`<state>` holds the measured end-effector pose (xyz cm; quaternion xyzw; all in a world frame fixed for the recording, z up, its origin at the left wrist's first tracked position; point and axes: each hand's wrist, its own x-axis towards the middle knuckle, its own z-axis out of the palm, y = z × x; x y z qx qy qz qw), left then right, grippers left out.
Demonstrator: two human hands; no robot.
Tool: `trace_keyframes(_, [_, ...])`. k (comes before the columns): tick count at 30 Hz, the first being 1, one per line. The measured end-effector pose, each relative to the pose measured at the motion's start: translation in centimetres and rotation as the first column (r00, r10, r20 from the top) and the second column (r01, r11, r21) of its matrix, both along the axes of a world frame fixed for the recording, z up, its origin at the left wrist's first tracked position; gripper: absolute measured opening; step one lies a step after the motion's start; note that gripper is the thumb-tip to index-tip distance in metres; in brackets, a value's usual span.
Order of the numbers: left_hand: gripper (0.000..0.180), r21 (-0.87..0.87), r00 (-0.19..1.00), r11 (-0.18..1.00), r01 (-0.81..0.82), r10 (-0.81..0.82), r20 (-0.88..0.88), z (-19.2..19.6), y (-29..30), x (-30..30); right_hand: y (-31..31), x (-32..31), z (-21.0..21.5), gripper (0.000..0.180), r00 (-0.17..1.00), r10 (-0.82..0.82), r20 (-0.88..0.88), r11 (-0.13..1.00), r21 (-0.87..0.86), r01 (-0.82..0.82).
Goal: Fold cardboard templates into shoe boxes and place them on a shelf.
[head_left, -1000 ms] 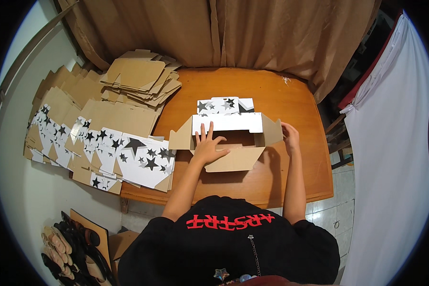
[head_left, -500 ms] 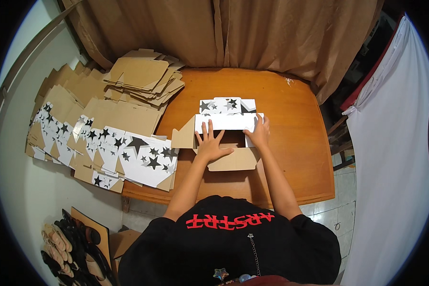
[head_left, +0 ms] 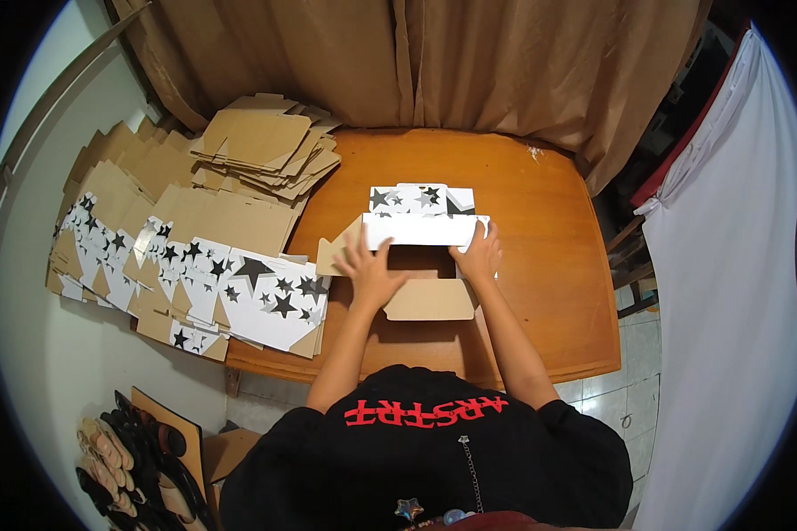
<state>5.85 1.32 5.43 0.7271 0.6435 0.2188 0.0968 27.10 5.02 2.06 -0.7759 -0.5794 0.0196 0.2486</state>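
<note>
A partly folded cardboard box (head_left: 425, 231), white outside with black and grey stars and brown inside, stands on the wooden table. Its front flap (head_left: 429, 301) leans out toward me, and a brown side flap (head_left: 332, 252) sticks out at the left. With fingers spread, my left hand (head_left: 372, 276) is over the box's left edge and beside that flap. My right hand (head_left: 478, 257) grips the right wall, thumb toward the inside and fingers outside. The star-printed panel (head_left: 409, 198) lies beyond the white strip. Part of the left wall is hidden by my hand.
Flat star-printed box blanks (head_left: 270, 296) overlap along the table's left side. Behind them rises a stack of brown blanks (head_left: 257, 142). A brown curtain (head_left: 522, 71) borders the far edge, a white cloth (head_left: 722, 265) hangs at right, and shoes (head_left: 142, 451) stand at lower left.
My left hand has shifted left and its fingers have come off the white strip. The right hand stays at the right wall, and the box has barely moved.
</note>
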Motion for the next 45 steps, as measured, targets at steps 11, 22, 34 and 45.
trace_keyframes(11, [0.071,-0.092,0.656,0.845,-0.527,0.474,0.587,-3.4,0.3,-5.3,-0.1,-0.1,-0.4,0.074,0.998,0.004,0.056,0.997,0.077,-0.008])
trace_keyframes(22, [0.047,0.243,0.92,0.962,0.122,-0.202,0.337,-1.2,0.2,-1.0,-0.4,-0.2,0.1,0.072,0.999,0.006,0.035,0.998,0.055,-0.008])
trace_keyframes(34, [0.049,-0.046,0.981,0.987,0.152,-0.145,0.129,-1.7,0.8,-0.7,-0.7,-0.2,0.2,0.073,0.999,-0.017,0.05,0.998,0.062,0.014])
trace_keyframes(45, [0.085,-0.309,0.943,0.891,0.333,-0.319,0.096,0.7,0.0,-3.4,-0.6,0.2,1.0,0.079,0.999,-0.001,-0.038,0.999,-0.048,-0.001])
